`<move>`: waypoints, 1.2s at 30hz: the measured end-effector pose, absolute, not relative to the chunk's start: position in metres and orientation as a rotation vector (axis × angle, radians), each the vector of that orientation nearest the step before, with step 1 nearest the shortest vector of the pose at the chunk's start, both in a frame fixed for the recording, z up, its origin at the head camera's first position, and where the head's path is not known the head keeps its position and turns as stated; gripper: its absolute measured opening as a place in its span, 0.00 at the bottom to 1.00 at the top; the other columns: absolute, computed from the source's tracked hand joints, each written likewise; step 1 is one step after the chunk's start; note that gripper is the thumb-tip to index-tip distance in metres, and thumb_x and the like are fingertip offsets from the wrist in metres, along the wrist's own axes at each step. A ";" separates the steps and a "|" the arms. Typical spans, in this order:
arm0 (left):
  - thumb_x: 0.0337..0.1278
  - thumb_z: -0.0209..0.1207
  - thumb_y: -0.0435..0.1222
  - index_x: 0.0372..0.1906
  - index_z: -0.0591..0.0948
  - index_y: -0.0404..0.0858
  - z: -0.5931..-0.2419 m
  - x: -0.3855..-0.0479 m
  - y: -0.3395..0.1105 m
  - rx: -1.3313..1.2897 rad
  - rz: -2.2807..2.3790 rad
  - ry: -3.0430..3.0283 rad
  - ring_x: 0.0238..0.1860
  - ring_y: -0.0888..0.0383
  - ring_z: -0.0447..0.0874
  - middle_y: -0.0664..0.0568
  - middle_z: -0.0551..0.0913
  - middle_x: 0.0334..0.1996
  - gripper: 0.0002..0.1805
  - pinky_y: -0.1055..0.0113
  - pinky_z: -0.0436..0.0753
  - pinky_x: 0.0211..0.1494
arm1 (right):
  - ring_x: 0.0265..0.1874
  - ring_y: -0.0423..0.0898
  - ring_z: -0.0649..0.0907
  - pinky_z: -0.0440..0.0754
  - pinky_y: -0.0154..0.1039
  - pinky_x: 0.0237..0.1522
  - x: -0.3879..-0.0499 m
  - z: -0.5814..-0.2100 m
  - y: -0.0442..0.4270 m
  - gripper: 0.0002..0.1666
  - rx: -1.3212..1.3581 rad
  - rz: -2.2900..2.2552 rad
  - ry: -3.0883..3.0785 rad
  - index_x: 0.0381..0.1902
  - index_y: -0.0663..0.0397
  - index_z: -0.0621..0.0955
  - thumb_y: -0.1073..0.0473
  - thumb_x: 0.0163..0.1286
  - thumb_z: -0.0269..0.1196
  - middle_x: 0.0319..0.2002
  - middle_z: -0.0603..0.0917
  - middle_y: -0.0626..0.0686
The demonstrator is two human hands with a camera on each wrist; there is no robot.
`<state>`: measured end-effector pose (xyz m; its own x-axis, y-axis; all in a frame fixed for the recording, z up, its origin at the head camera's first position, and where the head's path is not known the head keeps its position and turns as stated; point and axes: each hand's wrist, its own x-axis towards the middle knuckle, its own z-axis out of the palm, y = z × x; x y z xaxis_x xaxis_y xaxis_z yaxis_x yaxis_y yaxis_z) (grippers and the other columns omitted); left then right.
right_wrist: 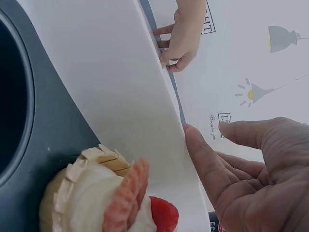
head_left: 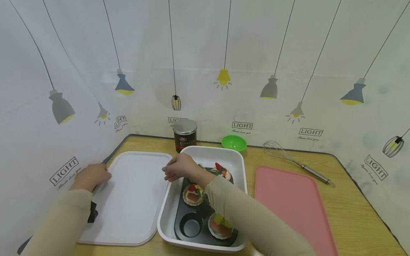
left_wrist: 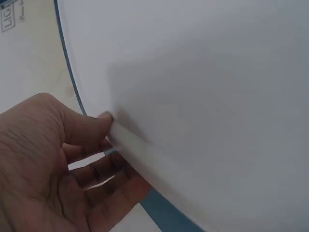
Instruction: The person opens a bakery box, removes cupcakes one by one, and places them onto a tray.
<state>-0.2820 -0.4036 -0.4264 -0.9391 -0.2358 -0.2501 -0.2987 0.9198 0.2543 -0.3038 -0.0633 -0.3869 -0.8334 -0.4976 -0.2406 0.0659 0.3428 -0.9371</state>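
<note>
- The white tray (head_left: 134,195) lies flat-looking on the left part of the wooden table (head_left: 352,209), just beside the big white dish.
- The left hand (head_left: 92,177) pinches the tray's left edge. Its thumb is on top, and its other fingers are bent at the edge.
- The right hand (head_left: 182,168) is over the left side of the dish, near the tray. Its fingers are loosely bent, its thumb is apart from them, and it has hold of nothing. It is hard to tell if a fingertip touches a white edge.
- The deep white dish (head_left: 239,177) has a dark muffin pan (head_left: 201,240) inside it.
- One fruit tart (head_left: 193,195) with a red berry sits in the pan on the left. A second tart (head_left: 220,227) is close to the near right corner. A third tart (head_left: 223,171) is at the far right, partly hidden by the right arm.
- An espresso can (head_left: 185,138) with a silver lid stands behind the dish, and a green bowl (head_left: 234,143) is to its right.
- A pink tray (head_left: 285,195) lies right of the dish.
- A metal whisk (head_left: 301,165) lies past the pink tray, pointing slantwise.
- Behind everything hangs a pale sheet (head_left: 198,42) with lamp pictures and the word "LIGHT".
</note>
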 end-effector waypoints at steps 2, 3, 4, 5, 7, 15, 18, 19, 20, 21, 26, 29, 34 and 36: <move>0.52 0.60 0.39 0.38 0.81 0.27 -0.428 -0.283 -0.400 -0.399 0.315 2.918 0.31 0.43 0.78 0.37 0.80 0.29 0.17 0.47 0.77 0.37 | 0.35 0.52 0.90 0.88 0.40 0.35 -0.304 -0.386 -0.062 0.14 -0.412 -1.497 2.143 0.46 0.69 0.85 0.63 0.68 0.68 0.34 0.89 0.61; 0.51 0.61 0.40 0.37 0.81 0.27 -0.428 -0.283 -0.398 -0.398 0.267 2.935 0.31 0.43 0.78 0.37 0.80 0.28 0.17 0.45 0.76 0.38 | 0.36 0.51 0.90 0.88 0.40 0.36 -0.304 -0.386 -0.061 0.14 -0.433 -1.494 2.157 0.46 0.69 0.85 0.62 0.68 0.68 0.35 0.89 0.61; 0.51 0.62 0.40 0.35 0.81 0.26 -0.428 -0.283 -0.397 -0.399 0.230 2.937 0.31 0.42 0.77 0.37 0.80 0.28 0.18 0.44 0.76 0.39 | 0.36 0.51 0.90 0.88 0.39 0.36 -0.304 -0.385 -0.060 0.15 -0.455 -1.487 2.174 0.46 0.68 0.85 0.61 0.67 0.69 0.36 0.89 0.60; 0.52 0.62 0.41 0.35 0.81 0.26 -0.427 -0.285 -0.396 -0.408 0.182 2.930 0.31 0.42 0.77 0.37 0.79 0.27 0.18 0.43 0.75 0.40 | 0.38 0.51 0.90 0.88 0.40 0.38 -0.304 -0.385 -0.059 0.15 -0.475 -1.484 2.186 0.46 0.67 0.85 0.60 0.67 0.69 0.37 0.89 0.59; 0.52 0.62 0.41 0.34 0.81 0.25 -0.425 -0.285 -0.393 -0.422 0.159 2.921 0.32 0.42 0.77 0.37 0.78 0.27 0.18 0.42 0.76 0.42 | 0.40 0.52 0.89 0.88 0.42 0.41 -0.303 -0.384 -0.056 0.16 -0.509 -1.473 2.212 0.46 0.65 0.86 0.58 0.66 0.70 0.37 0.89 0.56; 0.57 0.62 0.39 0.44 0.78 0.21 -0.414 -0.286 -0.390 -0.453 0.274 2.937 0.35 0.39 0.77 0.32 0.78 0.33 0.22 0.42 0.78 0.43 | 0.47 0.53 0.87 0.86 0.44 0.48 -0.302 -0.372 -0.044 0.19 -0.603 -1.374 2.300 0.47 0.56 0.86 0.49 0.66 0.71 0.40 0.88 0.50; 0.59 0.62 0.43 0.54 0.74 0.20 -0.409 -0.291 -0.389 -0.396 0.415 2.977 0.41 0.36 0.78 0.28 0.78 0.42 0.30 0.41 0.79 0.45 | 0.46 0.51 0.86 0.85 0.47 0.49 -0.303 -0.368 -0.040 0.20 -0.601 -1.366 2.302 0.47 0.53 0.86 0.47 0.65 0.71 0.41 0.87 0.49; 0.60 0.61 0.46 0.56 0.72 0.20 -0.406 -0.292 -0.388 -0.359 0.447 2.990 0.42 0.36 0.78 0.26 0.78 0.44 0.33 0.41 0.79 0.46 | 0.46 0.49 0.86 0.85 0.47 0.49 -0.303 -0.367 -0.038 0.20 -0.605 -1.364 2.308 0.47 0.52 0.86 0.46 0.65 0.71 0.41 0.87 0.49; 0.61 0.59 0.49 0.58 0.72 0.20 -0.404 -0.294 -0.387 -0.312 0.477 3.007 0.43 0.36 0.78 0.26 0.78 0.47 0.35 0.41 0.79 0.46 | 0.45 0.48 0.86 0.85 0.46 0.50 -0.303 -0.366 -0.036 0.21 -0.615 -1.362 2.319 0.48 0.52 0.85 0.45 0.64 0.71 0.42 0.87 0.48; 0.63 0.57 0.52 0.59 0.71 0.21 -0.401 -0.296 -0.386 -0.264 0.494 3.025 0.44 0.36 0.78 0.26 0.78 0.49 0.37 0.41 0.79 0.45 | 0.45 0.46 0.85 0.85 0.45 0.50 -0.304 -0.365 -0.033 0.21 -0.633 -1.364 2.329 0.49 0.51 0.85 0.45 0.64 0.71 0.43 0.86 0.47; 0.62 0.44 0.70 0.67 0.69 0.26 -0.386 -0.304 -0.376 -0.155 0.402 3.063 0.55 0.28 0.74 0.25 0.73 0.60 0.51 0.32 0.76 0.48 | 0.48 0.41 0.83 0.83 0.40 0.50 -0.306 -0.359 -0.014 0.24 -0.750 -1.441 2.343 0.55 0.49 0.83 0.46 0.65 0.70 0.47 0.85 0.45; 0.60 0.38 0.75 0.69 0.67 0.29 -0.378 -0.310 -0.366 -0.138 0.377 3.050 0.61 0.24 0.68 0.24 0.69 0.64 0.56 0.24 0.70 0.52 | 0.51 0.43 0.82 0.82 0.42 0.52 -0.308 -0.356 0.003 0.26 -0.792 -1.467 2.340 0.58 0.52 0.82 0.46 0.67 0.69 0.50 0.85 0.47; 0.58 0.35 0.77 0.71 0.67 0.34 -0.366 -0.314 -0.346 -0.106 0.429 3.026 0.63 0.22 0.65 0.26 0.66 0.67 0.56 0.23 0.69 0.50 | 0.52 0.44 0.82 0.80 0.45 0.56 -0.310 -0.352 0.037 0.27 -0.808 -1.436 2.394 0.59 0.52 0.81 0.45 0.69 0.67 0.50 0.85 0.47; 0.57 0.36 0.78 0.71 0.67 0.36 -0.362 -0.314 -0.336 -0.096 0.456 3.015 0.62 0.23 0.67 0.28 0.67 0.68 0.56 0.24 0.72 0.46 | 0.52 0.44 0.82 0.80 0.47 0.58 -0.309 -0.353 0.052 0.25 -0.798 -1.454 2.392 0.58 0.50 0.81 0.45 0.68 0.68 0.50 0.85 0.47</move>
<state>-0.3138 -0.3360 -0.3617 -0.9939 -0.0487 -0.0992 -0.0759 0.9534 0.2919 -0.3095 0.0521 -0.3529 -0.8253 -0.5587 0.0821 -0.3300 0.3591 -0.8730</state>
